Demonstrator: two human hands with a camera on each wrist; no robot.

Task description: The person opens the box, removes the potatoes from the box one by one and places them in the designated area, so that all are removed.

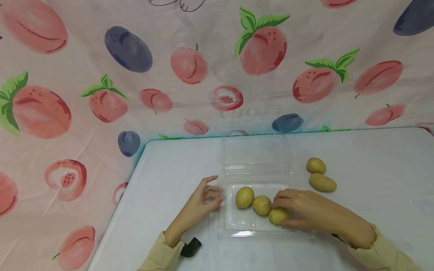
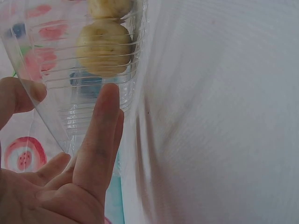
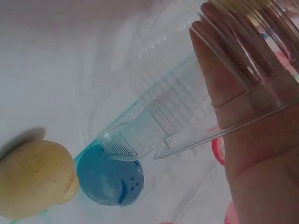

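Two hands of mine are at a clear box (image 1: pixel 249 233), low in the middle of the frame. My right hand (image 1: pixel 306 209) comes in from the lower right and holds a potato (image 1: pixel 279 216). Its fingers bend over the top and the thumb sits on the near side, so they are only as far apart as the potato is wide. That potato is in the right part of the box. My left hand (image 1: pixel 200 199) is at the left edge of the box. Its fingers are spread and a bit bent, with no potato in them. I can't tell if they touch the box.

Next to the potato I hold is a middle potato (image 1: pixel 262 205), and then a left potato (image 1: pixel 245 197), a bit higher up. All three make a slanting row. The lid (image 1: pixel 255 152) is open, up behind the box.

Right of the box, two more potatoes (image 1: pixel 323 182) are close together on the white table (image 1: pixel 383 180). A black thing (image 1: pixel 191 247) is by my left wrist, at the bottom. My sleeves (image 1: pixel 161 254) are pale yellow. Behind the table, across the top and left, is a pink cloth (image 1: pixel 210 30) with fruit pictures.
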